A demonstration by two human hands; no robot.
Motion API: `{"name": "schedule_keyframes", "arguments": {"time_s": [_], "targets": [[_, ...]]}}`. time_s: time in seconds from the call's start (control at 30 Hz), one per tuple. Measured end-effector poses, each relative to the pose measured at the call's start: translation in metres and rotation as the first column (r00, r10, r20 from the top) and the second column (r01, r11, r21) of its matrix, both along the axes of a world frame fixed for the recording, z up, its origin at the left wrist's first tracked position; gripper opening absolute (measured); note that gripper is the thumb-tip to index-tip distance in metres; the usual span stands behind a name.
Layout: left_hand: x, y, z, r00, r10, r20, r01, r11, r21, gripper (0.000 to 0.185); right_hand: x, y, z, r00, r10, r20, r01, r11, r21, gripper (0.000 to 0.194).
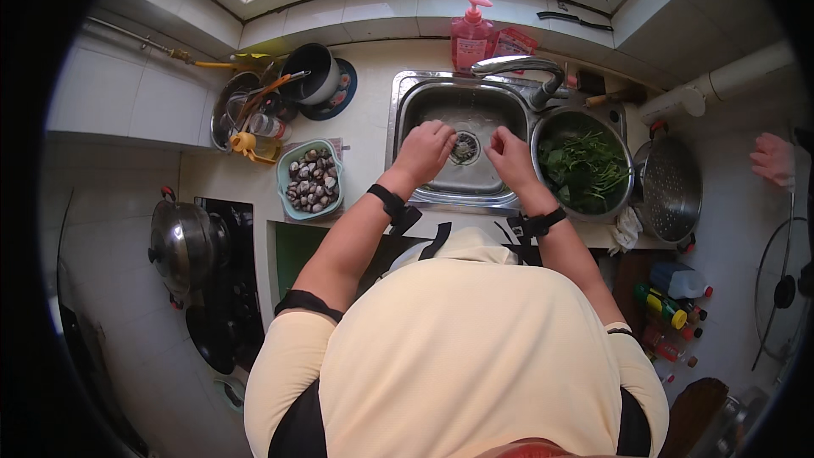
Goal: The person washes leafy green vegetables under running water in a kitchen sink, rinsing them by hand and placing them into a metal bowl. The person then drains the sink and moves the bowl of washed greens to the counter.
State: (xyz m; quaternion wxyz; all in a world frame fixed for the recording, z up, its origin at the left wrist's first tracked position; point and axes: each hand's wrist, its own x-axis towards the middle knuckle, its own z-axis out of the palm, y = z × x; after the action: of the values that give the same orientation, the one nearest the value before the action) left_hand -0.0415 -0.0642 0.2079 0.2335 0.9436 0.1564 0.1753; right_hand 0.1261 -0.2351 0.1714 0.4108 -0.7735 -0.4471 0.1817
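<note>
Both hands are over a stainless steel sink basin (505, 186). My left hand (427, 149) is above its left side, with the fingers curled inward. My right hand (510, 156) is opposite, near the right wall, also loosely curled. A gap separates the two hands, and the drain strainer (465, 148), with greenish scraps in it, shows between them. I see nothing in either hand, but the insides of the fingers are hidden. Just right of my right hand, a round metal bowl (629, 194) holds leafy greens (582, 162). The chrome faucet (518, 65) reaches over the back of the sink.
A light-blue basin (284, 198) of clams stands on the counter at left. Behind it are a pot (311, 70), bottles and utensils. A pink pump bottle (471, 38) is behind the faucet. A lidded pot (181, 248) sits at the stove; a steel strainer (674, 178) leans at right.
</note>
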Motion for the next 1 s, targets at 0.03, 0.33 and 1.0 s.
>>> {"name": "schedule_keyframes", "arguments": {"time_s": [0.03, 0.33, 1.0], "targets": [[-0.007, -0.002, -0.016, 0.839, -0.014, -0.544, -0.071, 0.988, -0.136, 0.028, 0.001, 0.011, -0.021, 0.974, 0.213, 0.071, -0.172, 0.912, -0.371, 0.039], [-0.081, -0.052, 0.002, 0.875, 0.279, 0.396, -0.289, 0.957, -0.038, 0.027, 0.006, -0.017, 0.021, 0.948, 0.176, -0.265, -0.076, 0.933, 0.351, 0.027], [-0.402, -0.134, 0.007, 0.392, 0.856, -0.337, -0.917, 0.336, -0.214, 0.034, -0.036, 0.043, 0.018, 0.958, 0.274, -0.089, -0.269, 0.961, 0.064, 0.014]]}}
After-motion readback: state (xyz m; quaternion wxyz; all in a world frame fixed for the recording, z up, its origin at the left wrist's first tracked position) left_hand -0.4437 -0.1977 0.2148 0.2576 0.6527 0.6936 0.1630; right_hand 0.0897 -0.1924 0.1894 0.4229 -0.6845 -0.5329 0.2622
